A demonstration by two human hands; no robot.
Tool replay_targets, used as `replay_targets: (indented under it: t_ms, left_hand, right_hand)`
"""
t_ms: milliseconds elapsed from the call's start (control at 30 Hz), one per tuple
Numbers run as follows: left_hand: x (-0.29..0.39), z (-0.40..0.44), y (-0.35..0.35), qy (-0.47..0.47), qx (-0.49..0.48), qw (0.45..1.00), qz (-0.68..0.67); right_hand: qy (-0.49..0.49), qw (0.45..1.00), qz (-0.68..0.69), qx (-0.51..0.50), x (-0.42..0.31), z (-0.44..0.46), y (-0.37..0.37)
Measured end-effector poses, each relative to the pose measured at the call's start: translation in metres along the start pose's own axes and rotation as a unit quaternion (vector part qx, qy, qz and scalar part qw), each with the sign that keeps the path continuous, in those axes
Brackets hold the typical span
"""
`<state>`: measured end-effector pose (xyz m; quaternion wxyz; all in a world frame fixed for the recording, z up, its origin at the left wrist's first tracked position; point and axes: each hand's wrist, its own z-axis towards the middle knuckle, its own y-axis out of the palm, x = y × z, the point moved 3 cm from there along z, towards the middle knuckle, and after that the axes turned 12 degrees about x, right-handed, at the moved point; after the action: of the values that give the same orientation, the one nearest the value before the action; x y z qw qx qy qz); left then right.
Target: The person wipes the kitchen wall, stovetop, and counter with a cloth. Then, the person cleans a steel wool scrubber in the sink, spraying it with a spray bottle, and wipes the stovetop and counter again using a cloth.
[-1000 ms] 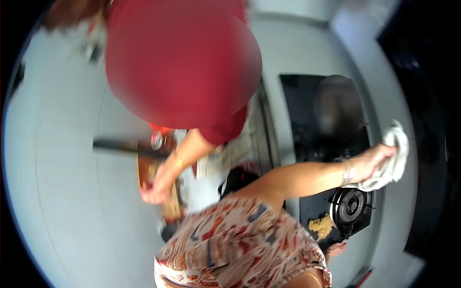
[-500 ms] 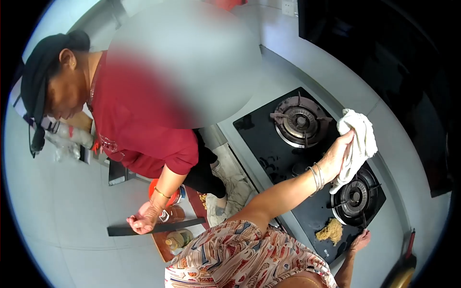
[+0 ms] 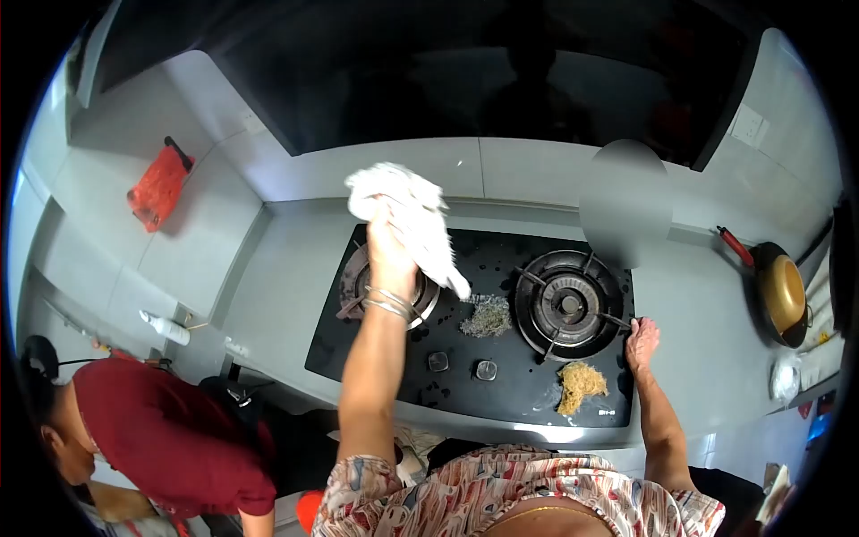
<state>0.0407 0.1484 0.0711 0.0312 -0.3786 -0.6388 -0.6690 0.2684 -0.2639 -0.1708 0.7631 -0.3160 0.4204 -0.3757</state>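
Note:
My left hand [image 3: 385,228] grips a bunched white cloth [image 3: 416,219], raised over the left burner [image 3: 358,285] and hiding part of it. My right hand [image 3: 642,342] rests at the right edge of the black glass gas hob [image 3: 420,389], fingers curled beside the tip of a support leg of the right burner [image 3: 568,306]. What those fingers hold, if anything, is not clear. A grey, wiry scouring pad [image 3: 488,316] lies between the burners. Nearer me is a tan, fibrous scrubber [image 3: 580,387]. Wet spots dot the glass around two square knobs [image 3: 486,370].
A co-worker in a dark red top [image 3: 170,434] bends at the lower left. Above the hob hangs a black range hood [image 3: 403,98]. A wok with a red handle [image 3: 783,291] leans at the right. A white bottle [image 3: 165,328] and a red bag [image 3: 161,190] are at the left.
My view has swung from the left to face the hob squarely. My left hand still holds the cloth, now over the left burner; my right hand stays at the hob's right edge.

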Motion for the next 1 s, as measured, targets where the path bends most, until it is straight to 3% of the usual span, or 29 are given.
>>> replay_targets:
  t_ms: [167, 200, 300, 367, 433, 500, 567, 600, 767, 900, 933, 967, 1000]
  left_hand:
    - [0.070, 0.095, -0.006, 0.134, 0.011, 0.988, 0.080]
    - [0.084, 0.106, -0.001, 0.203, 0.023, 0.971, 0.127]
    - [0.123, 0.138, 0.018, 0.405, 0.012, 0.881, 0.243]
    - [0.138, 0.168, 0.024, 0.461, 0.010, 0.851, 0.250]
    - [0.151, 0.221, 0.014, 0.535, 0.004, 0.777, 0.331]
    - [0.138, 0.231, 0.022, 0.489, -0.004, 0.802, 0.342]
    - [0.123, 0.248, 0.027, 0.573, 0.111, 0.671, 0.458]
    - [0.126, 0.254, 0.034, 0.634, 0.115, 0.612, 0.459]
    - [0.078, 0.217, 0.074, 0.595, 0.016, 0.668, 0.446]
    - [-0.012, 0.197, 0.138, 0.749, 0.062, 0.402, 0.523]
    - [-0.045, 0.173, 0.160, 0.783, -0.026, 0.380, 0.491]
    - [-0.075, 0.138, 0.185, 0.791, -0.076, 0.301, 0.526]
    - [-0.108, 0.116, 0.201, 0.746, -0.121, 0.424, 0.499]
  right_hand:
    - [0.001, 1.000, 0.011, 0.021, -0.006, 0.000, -0.003]
    - [0.022, 1.000, -0.007, 0.001, -0.008, 0.001, -0.004]
    - [0.000, 1.000, 0.014, 0.010, -0.008, -0.001, -0.007]
    - [0.018, 1.000, 0.001, 0.010, -0.010, -0.001, -0.008]
    - [0.030, 0.999, -0.011, 0.006, -0.014, 0.000, -0.012]
    - [0.034, 0.999, 0.009, -0.001, -0.019, 0.001, -0.015]
    - [0.043, 0.999, 0.008, 0.007, -0.017, 0.002, -0.014]
    - [0.041, 0.999, 0.009, -0.001, -0.020, 0.003, -0.016]
    - [0.044, 0.999, 0.025, -0.013, -0.020, 0.003, -0.017]
    - [0.034, 0.999, 0.027, 0.001, -0.017, 0.002, -0.014]
    - [0.033, 0.999, 0.029, -0.001, -0.018, 0.003, -0.015]
    - [0.033, 0.999, 0.032, -0.002, -0.018, 0.003, -0.017]
    - [0.033, 0.999, 0.030, 0.001, -0.017, 0.003, -0.016]
